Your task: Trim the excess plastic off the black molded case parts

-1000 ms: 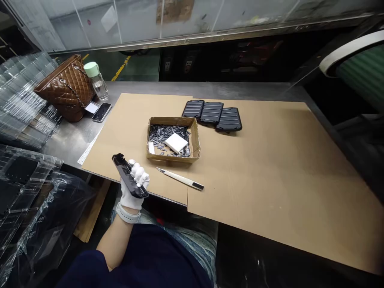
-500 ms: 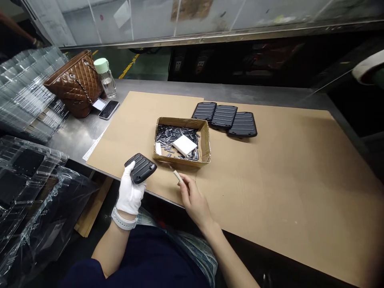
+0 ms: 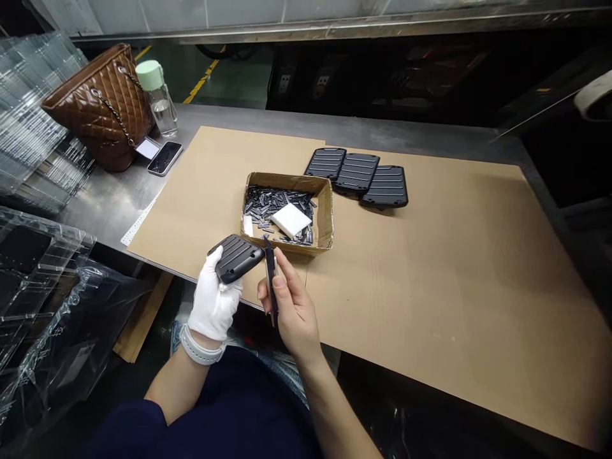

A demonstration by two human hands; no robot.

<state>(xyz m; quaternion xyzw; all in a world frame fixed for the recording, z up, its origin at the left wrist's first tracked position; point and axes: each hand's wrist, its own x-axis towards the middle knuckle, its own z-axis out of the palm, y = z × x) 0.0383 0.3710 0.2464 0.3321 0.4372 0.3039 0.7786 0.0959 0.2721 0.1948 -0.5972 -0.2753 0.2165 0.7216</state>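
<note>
My left hand (image 3: 215,299), in a white glove, is closed round a black ribbed plastic cover (image 3: 236,257) and holds it tilted over the table's front edge. My bare right hand (image 3: 294,306) grips a slim utility knife (image 3: 270,280), its dark pointed blade upward. The blade is beside the cover's right end; I cannot tell whether they touch. Just beyond both hands stands a shallow cardboard box (image 3: 326,220) holding many small black strips (image 3: 268,203) and a white block (image 3: 291,220).
Three similar black covers (image 3: 356,172) lie overlapping behind the box. Brown cardboard (image 3: 430,280) covers the table. At the left are a brown quilted bag (image 3: 102,115), a bottle (image 3: 160,102) and a phone (image 3: 165,158). Clear plastic trays (image 3: 38,274) stand left of the table.
My right hand has moved left and turned the knife upright, with its blade up by the cover. My left hand has shifted the cover slightly right and up. The view has tilted downward.
</note>
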